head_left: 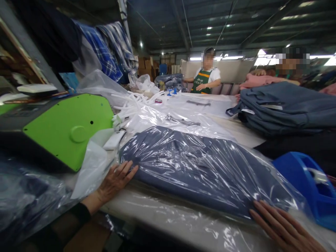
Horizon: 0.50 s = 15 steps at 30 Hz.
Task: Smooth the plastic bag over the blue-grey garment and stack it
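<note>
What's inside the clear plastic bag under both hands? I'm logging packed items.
The clear plastic bag holds a folded dark blue garment. Its label, size and underside are hidden by folds and glare.

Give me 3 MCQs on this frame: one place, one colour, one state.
1. Where does the left hand rest?
A. on the left end of the bagged navy garment
B. on the tape dispenser
C. on the green machine

2. What colour is the tape dispenser at the right?
A. red
B. blue
C. white

3. What state is the right hand in?
A. fist closed around a hanger
B. pinching tape
C. flat, fingers spread on the bag

Answers:
1 A, its fingers lie on the plastic at the garment's left end.
2 B, its body is plainly blue.
3 C, the fingers lie stretched on the plastic, holding nothing.
</note>
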Tool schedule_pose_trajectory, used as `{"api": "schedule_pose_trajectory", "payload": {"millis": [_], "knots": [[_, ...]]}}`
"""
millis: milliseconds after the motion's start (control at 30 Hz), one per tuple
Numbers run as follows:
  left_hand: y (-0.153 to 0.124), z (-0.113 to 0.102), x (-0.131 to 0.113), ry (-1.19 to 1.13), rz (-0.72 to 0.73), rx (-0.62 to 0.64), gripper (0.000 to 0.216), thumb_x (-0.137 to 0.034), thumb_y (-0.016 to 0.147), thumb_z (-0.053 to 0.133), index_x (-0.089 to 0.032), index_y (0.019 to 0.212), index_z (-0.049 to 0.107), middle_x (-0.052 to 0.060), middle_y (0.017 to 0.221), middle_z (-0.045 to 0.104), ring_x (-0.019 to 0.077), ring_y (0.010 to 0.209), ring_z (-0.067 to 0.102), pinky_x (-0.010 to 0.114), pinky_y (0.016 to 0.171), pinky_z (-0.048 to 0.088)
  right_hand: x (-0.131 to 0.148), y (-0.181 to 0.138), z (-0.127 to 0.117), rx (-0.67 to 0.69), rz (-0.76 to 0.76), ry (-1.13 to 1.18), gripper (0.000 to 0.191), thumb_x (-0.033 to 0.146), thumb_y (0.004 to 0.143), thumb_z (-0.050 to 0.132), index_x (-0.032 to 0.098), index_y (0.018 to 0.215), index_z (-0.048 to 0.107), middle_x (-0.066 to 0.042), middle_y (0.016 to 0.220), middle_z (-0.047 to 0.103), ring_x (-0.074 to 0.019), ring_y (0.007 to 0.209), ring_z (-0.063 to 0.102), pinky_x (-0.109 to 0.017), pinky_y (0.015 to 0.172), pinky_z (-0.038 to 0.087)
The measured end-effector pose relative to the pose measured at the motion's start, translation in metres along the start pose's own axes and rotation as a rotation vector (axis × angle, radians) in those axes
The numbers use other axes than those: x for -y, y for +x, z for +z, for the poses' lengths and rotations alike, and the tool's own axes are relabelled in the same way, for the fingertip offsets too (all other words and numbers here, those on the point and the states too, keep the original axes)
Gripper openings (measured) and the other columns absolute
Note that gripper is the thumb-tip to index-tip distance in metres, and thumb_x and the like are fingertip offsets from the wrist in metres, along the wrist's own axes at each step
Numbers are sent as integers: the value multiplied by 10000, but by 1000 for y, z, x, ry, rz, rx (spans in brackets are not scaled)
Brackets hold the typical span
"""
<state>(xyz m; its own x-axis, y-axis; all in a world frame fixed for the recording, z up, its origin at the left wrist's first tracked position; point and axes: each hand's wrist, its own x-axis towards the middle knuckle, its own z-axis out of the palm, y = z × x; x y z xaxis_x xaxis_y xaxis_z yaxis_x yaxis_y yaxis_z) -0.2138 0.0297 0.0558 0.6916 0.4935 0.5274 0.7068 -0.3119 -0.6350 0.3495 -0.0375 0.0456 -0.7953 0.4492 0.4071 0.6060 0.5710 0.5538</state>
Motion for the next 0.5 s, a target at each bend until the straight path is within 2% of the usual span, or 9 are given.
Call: {"api": "schedule_pose_trajectory", "payload": {"millis": [100,167,233,300,367,433,500], "knots": [[-7,-5,1,-5,39,61,488,-30,891,403,-181,1354,433,124,1226,612,237,1151,562,406,1029,365,-1,8,-11,1,2,15,608,149,882,287,150,1487,226,-75,1517,295,-233,1114,546,-411,987,332],[-11,-9,1,-93,36,87,484,-27,889,373,-158,1350,442,140,1276,586,257,1207,527,431,1053,340,-2,12,-17,19,2,55,607,126,883,288,142,1486,220,-57,1525,277,-219,1173,515,-385,1015,320],[-14,-14,1,-239,-26,120,501,-24,870,336,-138,1342,460,155,1331,547,278,1269,473,460,1083,298,-4,15,-22,35,24,101,643,58,854,286,147,1487,215,-26,1530,262,-190,1291,420,-348,1061,296],[-14,-19,0,-377,-105,184,542,-51,845,336,-140,1368,445,159,1392,490,288,1329,403,496,1121,221,-2,16,-27,34,83,142,711,-11,797,270,155,1486,219,-11,1527,264,-170,1380,288,-341,1132,218],[-12,-25,-3,-441,-146,240,575,-126,847,370,-160,1421,384,167,1446,422,301,1368,341,540,1137,146,7,19,-35,52,188,181,731,-4,780,296,167,1487,224,-41,1525,264,-206,1410,209,-422,1175,121],[-9,-29,-5,-433,-133,276,597,-244,878,421,-194,1462,311,195,1490,336,341,1386,297,593,1116,146,28,24,-43,43,244,199,676,74,810,357,148,1476,265,-117,1508,289,-278,1406,212,-526,1164,95],[-7,-31,-9,-401,-114,280,630,-344,889,469,-239,1478,271,221,1522,241,395,1387,266,640,1073,197,59,32,-49,20,179,194,589,156,834,423,136,1422,386,-160,1445,396,-324,1394,237,-579,1147,116]]}}
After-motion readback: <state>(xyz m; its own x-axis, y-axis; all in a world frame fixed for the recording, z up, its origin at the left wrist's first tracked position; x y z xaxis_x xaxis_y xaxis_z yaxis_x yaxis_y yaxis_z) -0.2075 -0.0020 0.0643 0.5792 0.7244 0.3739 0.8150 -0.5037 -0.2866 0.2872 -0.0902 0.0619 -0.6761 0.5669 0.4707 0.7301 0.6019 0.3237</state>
